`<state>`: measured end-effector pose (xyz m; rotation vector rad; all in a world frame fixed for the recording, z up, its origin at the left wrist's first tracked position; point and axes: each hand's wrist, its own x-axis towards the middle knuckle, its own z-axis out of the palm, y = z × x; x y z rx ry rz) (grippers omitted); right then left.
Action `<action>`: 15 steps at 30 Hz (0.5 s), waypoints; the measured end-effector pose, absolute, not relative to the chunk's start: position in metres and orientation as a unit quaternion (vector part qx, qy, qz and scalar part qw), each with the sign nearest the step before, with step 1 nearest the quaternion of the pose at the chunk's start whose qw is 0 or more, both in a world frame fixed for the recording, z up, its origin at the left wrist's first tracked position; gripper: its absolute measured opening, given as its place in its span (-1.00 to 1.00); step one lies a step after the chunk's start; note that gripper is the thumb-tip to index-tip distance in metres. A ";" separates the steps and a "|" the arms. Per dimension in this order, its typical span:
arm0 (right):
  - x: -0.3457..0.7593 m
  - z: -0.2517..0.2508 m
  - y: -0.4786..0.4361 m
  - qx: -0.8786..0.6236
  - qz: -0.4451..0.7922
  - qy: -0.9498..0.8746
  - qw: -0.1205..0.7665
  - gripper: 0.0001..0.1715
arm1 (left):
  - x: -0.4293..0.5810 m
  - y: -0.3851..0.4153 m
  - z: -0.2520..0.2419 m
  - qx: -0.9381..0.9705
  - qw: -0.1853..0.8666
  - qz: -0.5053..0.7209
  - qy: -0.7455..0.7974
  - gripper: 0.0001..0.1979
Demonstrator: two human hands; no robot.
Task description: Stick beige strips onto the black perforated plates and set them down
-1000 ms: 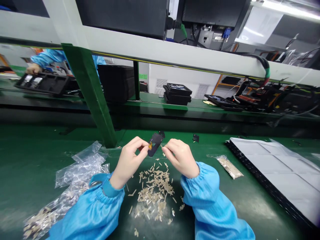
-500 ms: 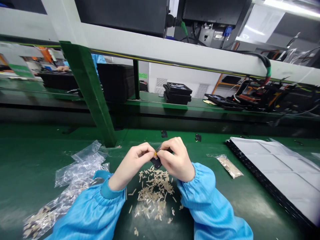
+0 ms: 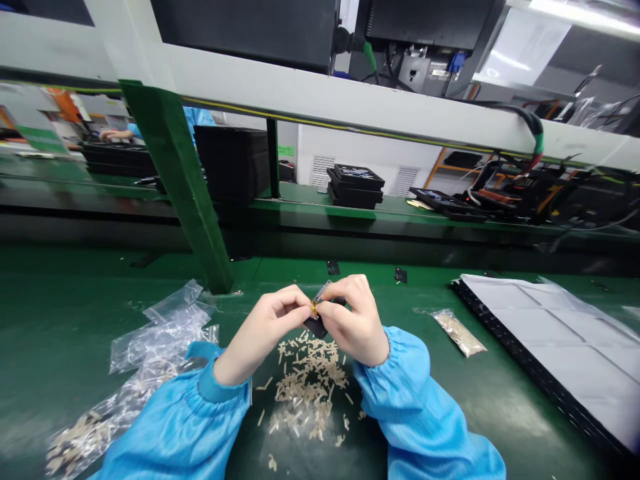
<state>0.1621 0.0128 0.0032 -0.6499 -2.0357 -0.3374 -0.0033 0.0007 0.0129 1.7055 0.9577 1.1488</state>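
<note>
My left hand [image 3: 265,328] and my right hand [image 3: 356,321] meet over the middle of the bench, each with thumb and forefinger pinched on one small black part with a yellow strip [image 3: 315,327]. Its yellow strip lies between the fingertips, and a narrow greyish piece [image 3: 323,289] sticks up beside my right forefinger. My fingers hide much of the part. Just below the hands, a loose pile of small tan strips [image 3: 313,377] is spread over the green bench [image 3: 435,413].
Clear plastic bags [image 3: 165,333], some with tan pieces, lie at left. A small filled bag [image 3: 459,332] and a large tray with a white cover [image 3: 560,347] are at right. Behind stand a green post [image 3: 177,193] and stacked black trays [image 3: 355,187]. A co-worker's hand [image 3: 115,135] shows far left.
The greyish piece now shows more above my fingertips, and the black part has turned slightly. My hands stay in nearly the same place. The co-worker's hand has moved left.
</note>
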 end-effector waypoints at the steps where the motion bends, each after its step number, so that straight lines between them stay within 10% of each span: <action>1: 0.162 0.004 0.012 -0.265 -0.131 -0.825 0.481 -0.81 | -0.003 0.001 0.013 0.680 0.424 0.460 0.382 -0.85; 15: 0.148 0.008 0.000 -0.357 0.237 -0.699 0.573 -0.86 | 0.004 -0.020 0.008 0.703 0.080 0.563 0.426 -0.90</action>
